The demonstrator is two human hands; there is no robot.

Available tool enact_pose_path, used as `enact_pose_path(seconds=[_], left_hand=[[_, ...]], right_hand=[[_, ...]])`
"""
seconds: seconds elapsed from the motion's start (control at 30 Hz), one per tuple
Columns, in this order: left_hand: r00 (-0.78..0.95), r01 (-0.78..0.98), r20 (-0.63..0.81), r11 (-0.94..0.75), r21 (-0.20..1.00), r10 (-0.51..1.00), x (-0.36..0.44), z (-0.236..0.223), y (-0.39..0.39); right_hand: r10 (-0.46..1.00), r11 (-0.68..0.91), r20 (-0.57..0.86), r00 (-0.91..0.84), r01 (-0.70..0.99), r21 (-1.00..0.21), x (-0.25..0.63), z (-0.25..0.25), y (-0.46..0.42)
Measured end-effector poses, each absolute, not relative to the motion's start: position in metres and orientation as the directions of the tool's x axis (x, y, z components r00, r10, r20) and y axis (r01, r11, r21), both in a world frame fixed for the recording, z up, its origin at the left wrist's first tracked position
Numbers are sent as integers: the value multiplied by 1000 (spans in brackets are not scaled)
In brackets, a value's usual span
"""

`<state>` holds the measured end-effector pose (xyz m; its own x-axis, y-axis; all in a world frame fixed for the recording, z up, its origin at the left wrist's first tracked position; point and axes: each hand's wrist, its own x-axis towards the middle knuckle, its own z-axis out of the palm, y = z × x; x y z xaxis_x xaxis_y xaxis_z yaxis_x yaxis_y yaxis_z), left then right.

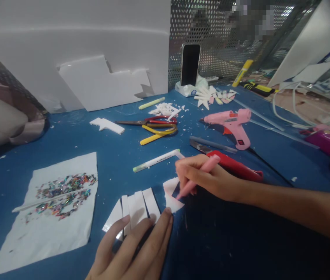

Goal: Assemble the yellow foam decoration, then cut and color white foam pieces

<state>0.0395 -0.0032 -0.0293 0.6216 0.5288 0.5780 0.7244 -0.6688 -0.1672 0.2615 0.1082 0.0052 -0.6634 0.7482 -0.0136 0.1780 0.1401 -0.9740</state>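
Pink marker point(187, 189), probably light, stiff, smooth; best held low on barrel. Right hand point(213, 181) pinches it. Left hand point(134, 249) spread over white strips point(138, 203), likely light, easily shifted.

We see a smooth blue worktop point(118, 155) with a soft sheen. Toward eight o'clock, creased matt paper point(65, 241) bears shiny, foil-like flakes point(77, 181); toward seven lie smooth white card-like strips point(150, 202). The marker point(187, 189) at four is smooth pink plastic, as is the hot glue gun point(217, 118) at three; at one, the smartphone point(190, 66) shows dark glass before perforated metal mesh point(217, 42).
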Motion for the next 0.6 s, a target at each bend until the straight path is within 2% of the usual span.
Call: enact_pose_path(seconds=[0.5,0.6], left_hand=[[619,728,581,-664,-173,528,39,-31,-3],[621,726,575,-666,-168,532,38,-31,-4]], right_hand=[[711,116,-35,-703,166,-979,262,6,108],[738,152,-10,-675,180,-972,262,6,107]])
